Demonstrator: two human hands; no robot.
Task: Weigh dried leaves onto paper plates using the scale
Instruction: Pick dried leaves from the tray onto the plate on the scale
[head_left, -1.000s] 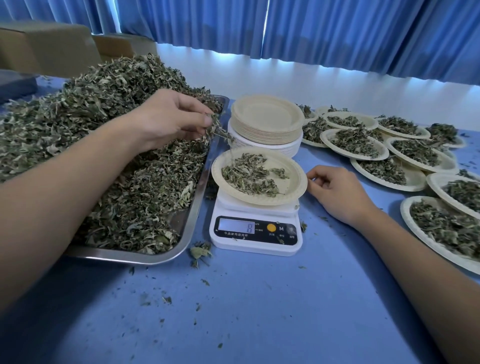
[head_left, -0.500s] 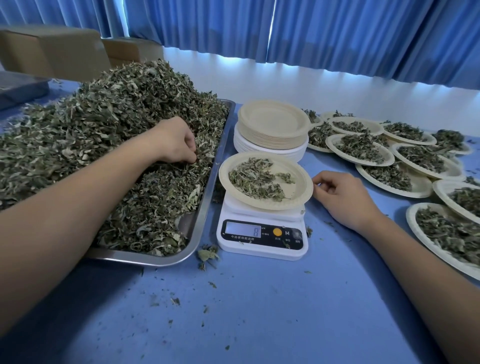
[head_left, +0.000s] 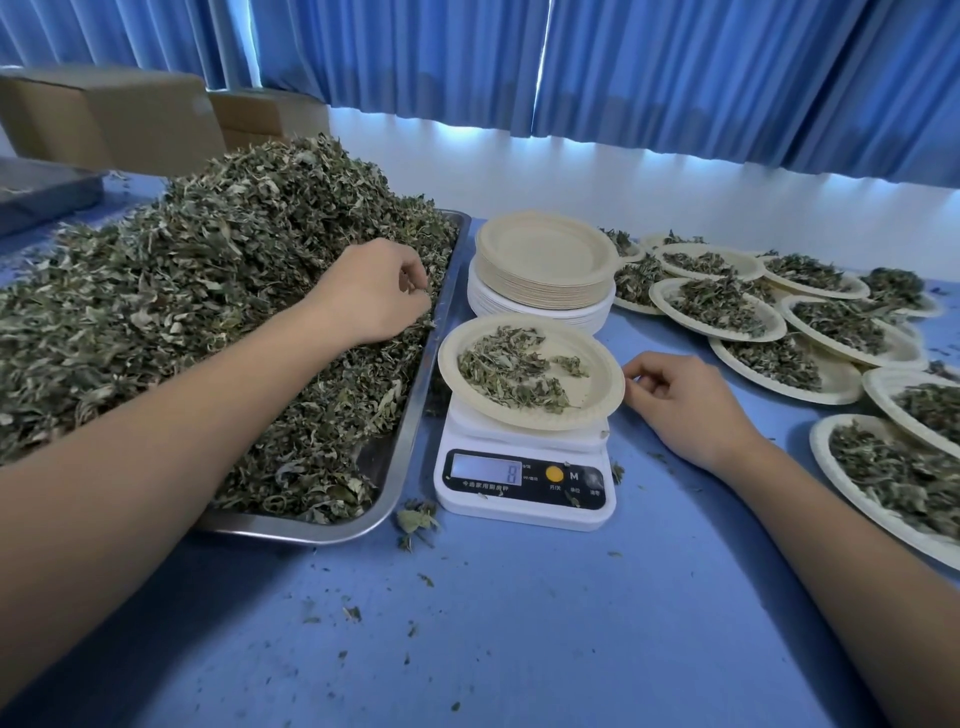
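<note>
Head view. Fingertips of left hand curled, pinching a small tuft at the right edge of the dried leaves, centre frame; plate on scale just lower right. Right hand loosely curled, empty, beside the plate rim. Best added in small pinches, eyes on the display.

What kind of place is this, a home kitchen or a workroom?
Probably a small workroom for portioning dried herbs: a tray heaped with leaves, a scale, and many filled plates along a table.
</note>
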